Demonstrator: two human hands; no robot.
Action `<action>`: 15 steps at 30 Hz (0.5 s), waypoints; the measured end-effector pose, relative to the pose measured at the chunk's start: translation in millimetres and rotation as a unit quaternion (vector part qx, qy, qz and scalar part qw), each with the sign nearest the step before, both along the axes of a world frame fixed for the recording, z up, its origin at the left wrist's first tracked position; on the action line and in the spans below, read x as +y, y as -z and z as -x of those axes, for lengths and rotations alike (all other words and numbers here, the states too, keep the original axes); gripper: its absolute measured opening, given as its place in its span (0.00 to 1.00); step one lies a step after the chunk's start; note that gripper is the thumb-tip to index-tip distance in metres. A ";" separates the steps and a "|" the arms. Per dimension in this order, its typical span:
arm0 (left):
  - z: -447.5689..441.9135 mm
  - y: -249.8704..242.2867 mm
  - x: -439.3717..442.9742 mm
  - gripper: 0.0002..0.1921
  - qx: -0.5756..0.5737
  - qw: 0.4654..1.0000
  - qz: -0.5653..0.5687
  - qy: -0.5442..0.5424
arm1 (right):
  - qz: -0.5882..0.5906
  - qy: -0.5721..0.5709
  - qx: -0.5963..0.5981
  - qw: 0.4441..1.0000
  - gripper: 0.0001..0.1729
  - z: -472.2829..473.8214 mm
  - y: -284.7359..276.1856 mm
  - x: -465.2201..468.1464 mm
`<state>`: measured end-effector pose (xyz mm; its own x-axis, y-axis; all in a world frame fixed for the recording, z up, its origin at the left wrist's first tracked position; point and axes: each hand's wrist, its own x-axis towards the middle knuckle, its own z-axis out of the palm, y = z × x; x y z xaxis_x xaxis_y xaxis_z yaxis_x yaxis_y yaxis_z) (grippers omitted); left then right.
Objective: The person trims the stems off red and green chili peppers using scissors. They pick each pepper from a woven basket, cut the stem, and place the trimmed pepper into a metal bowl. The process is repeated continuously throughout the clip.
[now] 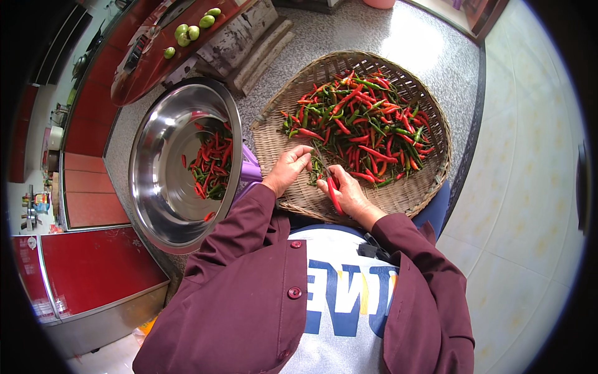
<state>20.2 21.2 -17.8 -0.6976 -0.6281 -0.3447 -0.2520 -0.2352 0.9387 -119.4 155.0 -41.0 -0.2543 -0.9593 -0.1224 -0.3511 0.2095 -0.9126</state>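
A woven bamboo basket (280,182) lies before me, heaped with red and green chili peppers (359,126). My right hand (348,189) grips red-handled scissors (334,196) over the basket's near part, their blades pointing up towards my other hand. Just left of the blades, my left hand (290,168) has thumb and fingertips pinched around something small and green, perhaps a pepper stem; the fingers hide most of it. Cut green stems (316,170) lie on the weave between both hands. To the left, a large stainless steel basin (163,187) holds a smaller pile of chilies (212,163).
A purple plastic stool (250,168) shows between basin and basket. Beyond the basin stands a red table (154,70) with several green fruits (187,33). Red cabinets (96,266) line the left side; a pale tiled wall (523,187) is at the right.
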 end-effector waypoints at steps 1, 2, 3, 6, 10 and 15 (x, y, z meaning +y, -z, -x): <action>1.3 2.9 1.6 0.11 0.004 1.000 0.018 0.012 | 0.002 0.002 0.002 1.000 0.26 0.1 0.1 0.1; 1.9 4.9 2.3 0.10 -0.008 0.999 0.029 0.022 | 0.003 0.003 0.004 1.000 0.26 0.3 0.3 0.0; 1.8 6.2 2.4 0.10 -0.001 0.999 0.038 0.030 | 0.004 0.004 0.006 1.000 0.26 0.4 0.3 0.1; -0.3 6.8 1.7 0.10 -0.024 0.997 0.048 0.046 | 0.019 0.017 0.024 0.999 0.26 -1.2 -0.2 -0.2; -1.6 5.4 0.0 0.09 -0.046 0.994 0.083 0.058 | 0.000 -0.001 0.021 1.000 0.27 0.6 -2.8 0.0; -2.6 5.1 -2.4 0.08 -0.066 0.988 0.119 0.075 | 0.009 -0.001 0.044 0.999 0.28 -0.5 -5.6 0.4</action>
<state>22.8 18.8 -22.9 -0.7478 -0.5949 -0.2948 -0.3918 0.0369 0.9193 -118.9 155.4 -35.4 -0.2613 -0.9618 -0.0819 -0.4309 0.1922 -0.8817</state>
